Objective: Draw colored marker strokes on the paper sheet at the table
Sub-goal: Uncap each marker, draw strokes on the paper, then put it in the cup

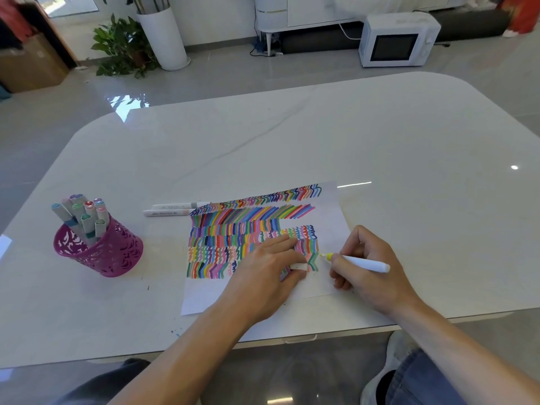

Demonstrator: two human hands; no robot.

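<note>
A white paper sheet (pixel 333 211) lies on the table (pixel 321 135), covered with rows of many-coloured marker strokes. My right hand (pixel 368 267) grips a white marker (pixel 361 263) whose yellow tip touches the paper just right of the lowest strokes. My left hand (pixel 268 270) rests palm down on the sheet over the strokes, with a small white marker cap (pixel 298 266) held between its fingers.
A purple perforated cup (pixel 102 252) holding several markers stands at the left. Two capped white markers (pixel 172 209) lie beside the paper's top-left corner. On the floor beyond the table are a microwave (pixel 397 39) and potted plants (pixel 125 45).
</note>
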